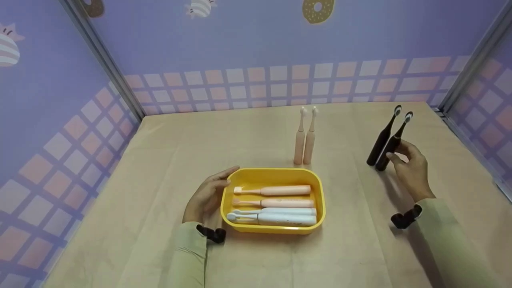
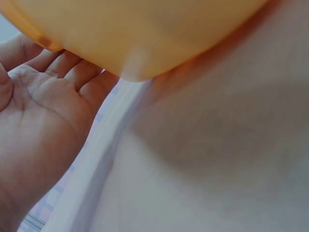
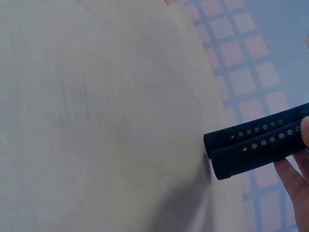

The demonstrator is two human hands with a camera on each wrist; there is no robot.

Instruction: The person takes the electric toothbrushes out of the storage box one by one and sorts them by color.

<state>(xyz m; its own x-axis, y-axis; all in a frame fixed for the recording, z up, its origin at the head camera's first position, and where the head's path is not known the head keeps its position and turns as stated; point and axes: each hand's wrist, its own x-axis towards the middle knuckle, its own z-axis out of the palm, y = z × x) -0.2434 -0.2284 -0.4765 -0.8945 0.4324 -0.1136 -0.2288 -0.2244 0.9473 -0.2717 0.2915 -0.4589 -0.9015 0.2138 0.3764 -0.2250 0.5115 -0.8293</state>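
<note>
A black electric toothbrush (image 1: 394,144) stands upright, slightly tilted, at the right of the table. My right hand (image 1: 414,172) pinches its handle between thumb and fingers. A second black toothbrush (image 1: 379,146) stands close beside it; in the right wrist view small white icons run along both handles (image 3: 260,145). At the centre is a yellow bin (image 1: 276,229) with two pink toothbrushes (image 1: 286,190) and two white ones (image 1: 288,219) lying in it. My left hand (image 1: 206,198) rests against the bin's left side, fingers extended along its wall; the left wrist view hides the fingertips behind the bin.
Two pink toothbrushes (image 1: 304,148) stand upright side by side just behind the bin. A beige cloth (image 1: 220,140) covers the table. Purple panels with a checked band (image 1: 236,86) enclose the back and sides, with metal posts (image 1: 108,64) at the corners.
</note>
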